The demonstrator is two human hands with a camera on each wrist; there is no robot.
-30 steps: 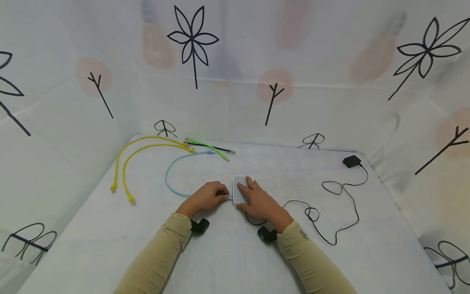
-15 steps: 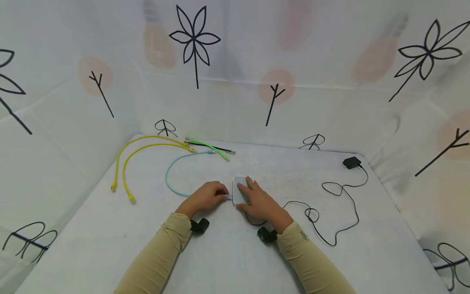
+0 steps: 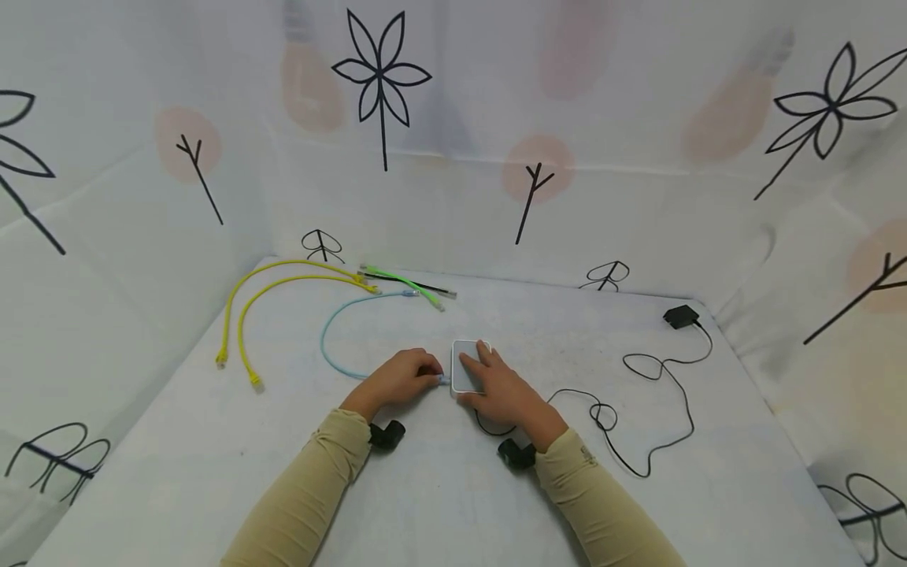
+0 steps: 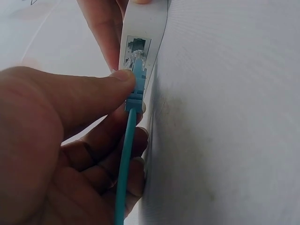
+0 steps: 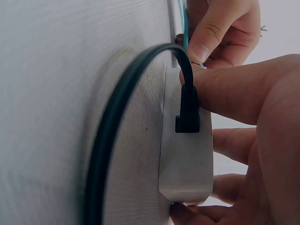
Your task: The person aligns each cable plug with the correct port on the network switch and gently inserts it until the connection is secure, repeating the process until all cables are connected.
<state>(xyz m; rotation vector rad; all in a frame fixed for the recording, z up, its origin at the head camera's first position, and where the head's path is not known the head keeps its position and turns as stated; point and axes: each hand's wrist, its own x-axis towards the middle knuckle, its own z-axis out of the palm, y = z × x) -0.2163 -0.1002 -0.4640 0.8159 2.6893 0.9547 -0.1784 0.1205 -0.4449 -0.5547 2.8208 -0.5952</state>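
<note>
My left hand point(image 3: 398, 379) pinches the plug point(image 4: 137, 86) of a light-blue network cable point(image 3: 326, 335) between thumb and fingers. In the left wrist view, the plug's clear tip is at the mouth of a socket point(image 4: 138, 44) in the side of a small white box point(image 3: 462, 382); how deep it sits cannot be told. My right hand point(image 3: 499, 390) holds this box, with its thumb against the near side and fingers spread over the grey top and round the end. A black power plug point(image 5: 188, 112) is seated in the box's near side, beside the right thumb.
Two yellow network cables point(image 3: 244, 323) curve at the left back. Near them a green cable point(image 3: 404, 281) crosses a black cable point(image 3: 425, 287). A thin black cord point(image 3: 689, 409) loops across the right to a black adapter point(image 3: 682, 316). Patterned cloth walls point(image 3: 453, 197) surround the table.
The head view has shifted very slightly. Both hands, the plug and the box keep the same positions relative to each other.
</note>
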